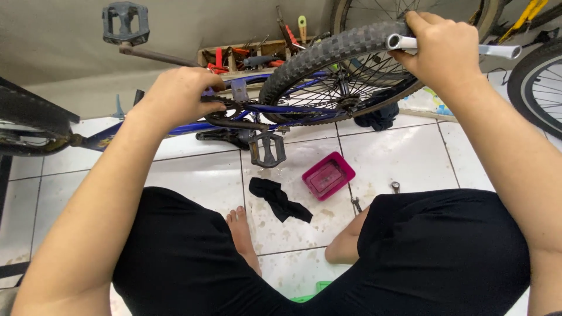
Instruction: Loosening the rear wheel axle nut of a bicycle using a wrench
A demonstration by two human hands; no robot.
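A blue bicycle frame (293,109) lies upside down in front of me on the white tiled floor. My left hand (178,96) grips the chainring and chain area near the black crank (234,124). My right hand (436,50) is closed around a silver metal tube (500,51) pressed against the knobby rear tyre (328,52). One grey pedal (267,148) hangs below the crank, and the other pedal (125,23) sticks up at the top left.
A pink plastic tray (328,175), a black rag (278,199) and a small wrench (396,186) lie on the tiles between my knees. A wooden tool box (246,57) with red-handled tools stands behind the bike. Another bicycle wheel (535,82) is at the right.
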